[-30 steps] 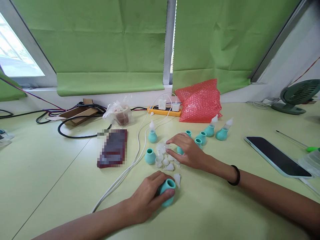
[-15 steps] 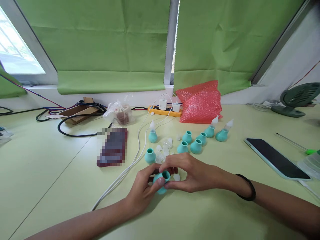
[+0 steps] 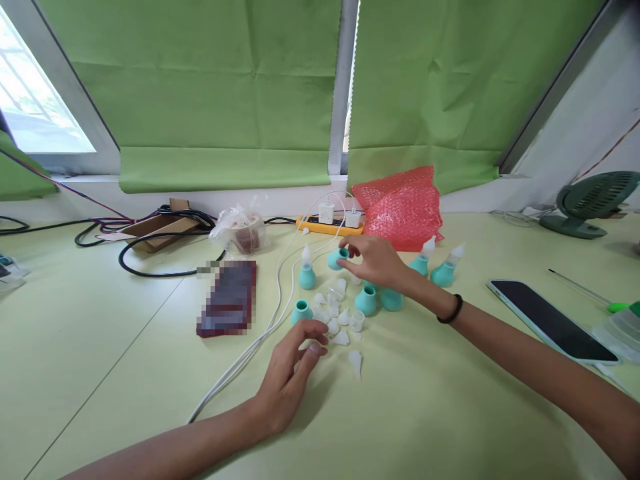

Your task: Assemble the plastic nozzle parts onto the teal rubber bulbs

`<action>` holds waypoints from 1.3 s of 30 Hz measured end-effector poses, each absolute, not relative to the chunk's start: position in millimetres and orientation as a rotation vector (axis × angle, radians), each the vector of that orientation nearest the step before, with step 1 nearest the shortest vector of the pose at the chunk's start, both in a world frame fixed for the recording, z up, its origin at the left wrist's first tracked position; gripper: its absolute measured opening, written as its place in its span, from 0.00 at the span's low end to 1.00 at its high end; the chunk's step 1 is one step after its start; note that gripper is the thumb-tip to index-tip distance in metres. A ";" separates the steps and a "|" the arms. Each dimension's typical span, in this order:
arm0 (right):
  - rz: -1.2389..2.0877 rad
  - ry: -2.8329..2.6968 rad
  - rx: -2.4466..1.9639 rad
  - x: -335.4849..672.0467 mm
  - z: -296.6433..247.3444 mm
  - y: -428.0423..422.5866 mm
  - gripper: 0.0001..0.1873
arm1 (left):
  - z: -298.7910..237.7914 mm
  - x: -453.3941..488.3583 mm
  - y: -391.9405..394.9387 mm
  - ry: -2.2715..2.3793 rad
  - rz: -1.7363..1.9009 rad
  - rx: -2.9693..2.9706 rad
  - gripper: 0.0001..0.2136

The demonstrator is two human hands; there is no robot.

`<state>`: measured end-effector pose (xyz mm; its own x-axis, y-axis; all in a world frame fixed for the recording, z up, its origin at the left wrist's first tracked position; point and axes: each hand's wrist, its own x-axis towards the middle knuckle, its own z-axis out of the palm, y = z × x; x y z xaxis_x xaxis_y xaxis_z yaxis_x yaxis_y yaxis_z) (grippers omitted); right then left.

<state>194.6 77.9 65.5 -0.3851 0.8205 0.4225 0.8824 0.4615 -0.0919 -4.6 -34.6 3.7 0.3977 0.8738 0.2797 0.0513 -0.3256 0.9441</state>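
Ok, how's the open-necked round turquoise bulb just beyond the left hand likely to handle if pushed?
The open-necked round turquoise bulb may rock, given its curved sides. It's probably light for its size: the open neck suggests a hollow body. The rubbery-looking wall would likely give when squeezed.

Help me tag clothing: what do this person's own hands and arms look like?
The left hand and right hand wear no gloves. No sleeves show on the left forearm or right forearm. A black band circles the right wrist; none circles the left.
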 end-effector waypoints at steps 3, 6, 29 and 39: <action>-0.129 -2.462 -1.512 186.7 60.7 96.3 0.12 | 3.6 -6.2 -35.2 0.830 1.048 1.725 0.09; -0.116 -2.525 -1.506 181.2 57.7 104.6 0.13 | 4.1 -7.2 -35.2 0.835 1.036 1.753 0.08; -0.117 -2.186 -1.093 149.6 92.6 58.2 0.11 | 6.5 -9.3 -36.9 0.847 1.171 1.786 0.04; 0.352 -2.415 -0.652 147.6 70.5 -23.1 0.12 | 8.3 -14.2 -37.2 0.648 1.089 2.073 0.14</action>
